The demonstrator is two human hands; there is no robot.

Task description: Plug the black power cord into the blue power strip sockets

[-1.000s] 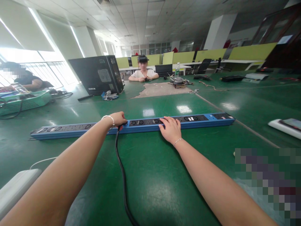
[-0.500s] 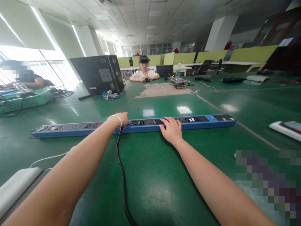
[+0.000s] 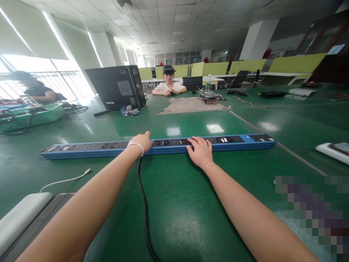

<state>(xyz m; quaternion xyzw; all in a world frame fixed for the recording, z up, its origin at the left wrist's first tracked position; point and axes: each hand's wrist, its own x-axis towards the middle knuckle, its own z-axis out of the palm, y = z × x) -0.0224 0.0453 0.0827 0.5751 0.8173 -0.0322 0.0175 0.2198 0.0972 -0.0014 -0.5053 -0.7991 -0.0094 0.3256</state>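
A long blue and black power strip (image 3: 174, 149) lies crosswise on the green table in front of me, its rows of sockets facing up. My left hand (image 3: 141, 143) is closed at its middle, over the sockets. From under that hand a black power cord (image 3: 143, 203) runs down toward me; its plug end is hidden by the fingers. My right hand (image 3: 200, 150) grips the strip right of the middle, fingers apart over the top and thumb on the near side.
A black computer case (image 3: 117, 87) stands at back left, with gloves (image 3: 130, 111) beside it. A green basket (image 3: 35, 118) is farther left. A white device with a cable (image 3: 25, 207) lies near left, another white device (image 3: 334, 152) at right. Two people sit across the table and at left.
My left hand has tilted and lowered slightly over the strip, now covering the top of the cord. The right hand stays in place on the strip. The view has shifted slightly.
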